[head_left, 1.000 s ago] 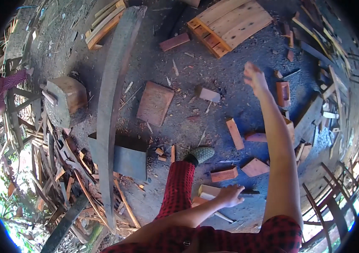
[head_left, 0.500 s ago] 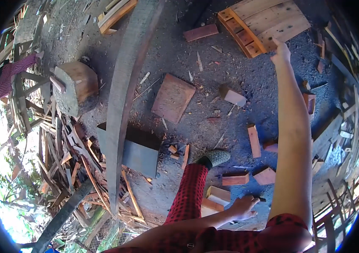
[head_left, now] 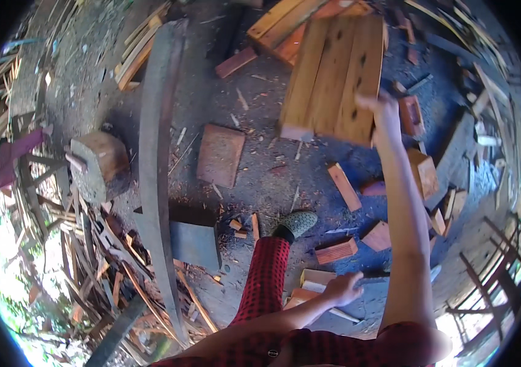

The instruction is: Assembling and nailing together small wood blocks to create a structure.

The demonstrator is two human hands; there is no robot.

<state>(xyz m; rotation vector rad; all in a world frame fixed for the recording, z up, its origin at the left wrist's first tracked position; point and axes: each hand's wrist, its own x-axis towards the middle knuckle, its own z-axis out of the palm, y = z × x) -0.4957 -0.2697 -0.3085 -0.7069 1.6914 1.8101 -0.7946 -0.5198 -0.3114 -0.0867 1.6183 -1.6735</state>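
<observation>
My right hand [head_left: 383, 116] reaches far forward and is closed on the right edge of a wooden panel [head_left: 334, 79], made of several brown planks with dark knots. The panel is tilted, its near edge apparently off the ground, over orange wooden pieces [head_left: 266, 27]. My left hand [head_left: 343, 289] is closed low in front of me on a long, thin grey tool [head_left: 375, 279], blade-like; my right forearm hides part of it. Beside the left hand lie pale wood blocks [head_left: 317, 278]. A reddish ridged block [head_left: 336, 250] lies just beyond.
A long grey beam [head_left: 156, 153] crosses the left side. Past it stands a chopping stump [head_left: 100, 165]. A flat square board [head_left: 221, 155], a grey box-like piece [head_left: 194, 241] and a narrow block [head_left: 344, 186] lie around my shoe [head_left: 300, 224]. Scrap wood [head_left: 113, 244] piles up left.
My right hand has moved from the crate's corner to the panel's edge, and the panel has come nearer and left, uncovering orange wood. My left hand now shows more of the grey tool.
</observation>
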